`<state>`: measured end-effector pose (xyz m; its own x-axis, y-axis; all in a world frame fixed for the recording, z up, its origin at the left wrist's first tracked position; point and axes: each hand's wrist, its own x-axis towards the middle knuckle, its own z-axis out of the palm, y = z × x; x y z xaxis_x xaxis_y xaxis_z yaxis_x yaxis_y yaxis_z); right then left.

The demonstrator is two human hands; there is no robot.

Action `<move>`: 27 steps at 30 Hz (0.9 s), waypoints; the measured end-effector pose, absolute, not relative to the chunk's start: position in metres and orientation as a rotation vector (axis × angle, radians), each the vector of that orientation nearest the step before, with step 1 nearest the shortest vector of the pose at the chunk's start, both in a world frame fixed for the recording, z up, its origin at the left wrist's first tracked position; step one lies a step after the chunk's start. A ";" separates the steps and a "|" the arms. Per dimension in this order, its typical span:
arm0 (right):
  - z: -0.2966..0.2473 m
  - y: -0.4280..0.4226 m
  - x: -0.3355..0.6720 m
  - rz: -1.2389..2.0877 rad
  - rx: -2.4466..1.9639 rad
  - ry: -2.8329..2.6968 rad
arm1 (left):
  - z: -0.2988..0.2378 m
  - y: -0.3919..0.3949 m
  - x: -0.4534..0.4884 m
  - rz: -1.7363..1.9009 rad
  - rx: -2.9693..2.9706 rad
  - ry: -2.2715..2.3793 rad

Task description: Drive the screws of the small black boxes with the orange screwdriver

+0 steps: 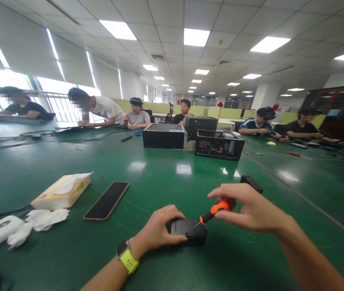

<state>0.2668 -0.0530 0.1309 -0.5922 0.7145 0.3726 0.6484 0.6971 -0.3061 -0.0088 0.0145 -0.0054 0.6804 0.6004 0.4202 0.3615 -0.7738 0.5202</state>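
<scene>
A small black box-shaped device [196, 233] rests on the green table in front of me. My left hand [161, 228], with a yellow-strapped watch [127, 257] on its wrist, grips the device's left end between thumb and fingers. Above the device, my right hand [250, 208] holds an orange and black screwdriver [219, 207] by its handle, thumb below and fingers above. The shaft slants down to the left, and its tip meets the top face of the device. Whether the tip sits in a screw is too small to tell. Another black block [251, 184] lies behind my right hand.
Left of me lie a phone [106, 201], a tissue box [64, 192], crumpled tissues [46, 219] and a white power bank-like object [0, 232]. Farther back stand open computer cases [164, 136]. Several people sit or lean around the green table [147, 178]; another screwdriver [296, 154] lies far right.
</scene>
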 end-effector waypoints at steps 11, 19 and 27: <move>0.133 -0.053 0.267 0.201 -1.043 -2.445 | -0.005 0.014 -0.009 0.811 2.499 0.771; 0.132 -0.055 0.268 0.188 -1.101 -2.466 | -0.005 0.015 -0.009 0.815 2.496 0.766; 0.136 -0.053 0.270 0.287 -1.089 -2.466 | -0.004 0.013 -0.009 0.817 2.503 0.774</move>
<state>0.2698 -0.0534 0.1362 -0.6009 0.7414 0.2986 0.6531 0.6708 -0.3514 -0.0089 0.0132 -0.0040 0.6770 0.6094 0.4126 0.3793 -0.7693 0.5141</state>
